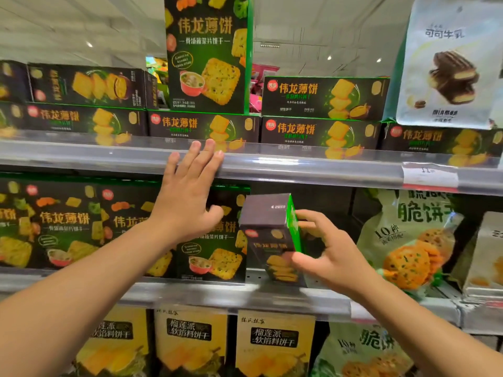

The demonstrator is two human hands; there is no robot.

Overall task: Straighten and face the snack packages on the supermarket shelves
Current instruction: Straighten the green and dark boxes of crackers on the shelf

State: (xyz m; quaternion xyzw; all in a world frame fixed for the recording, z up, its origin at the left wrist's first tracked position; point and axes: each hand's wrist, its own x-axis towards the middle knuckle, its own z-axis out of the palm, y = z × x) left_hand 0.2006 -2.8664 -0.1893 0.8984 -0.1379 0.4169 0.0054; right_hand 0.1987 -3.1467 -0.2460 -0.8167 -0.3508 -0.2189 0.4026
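A black and green cracker box (272, 235) stands on end on the middle shelf, turned narrow side out and tilted. My right hand (329, 257) grips it, thumb on its front and fingers round its green right side. My left hand (187, 197) is raised with straight fingers, its fingertips touching the upper shelf's clear front rail (299, 165). To the left of the held box, upright boxes of the same brand (65, 227) face out along the middle shelf. On the upper shelf, flat boxes (318, 131) lie stacked, and one box (206, 53) stands upright on them.
A white bag of chocolate snacks (449, 63) leans at the upper right. Green cracker bags (408, 243) sit right of the held box, beyond a dark gap. Yellow durian biscuit boxes (275, 346) fill the lower shelf. A price label (430, 175) hangs on the upper rail.
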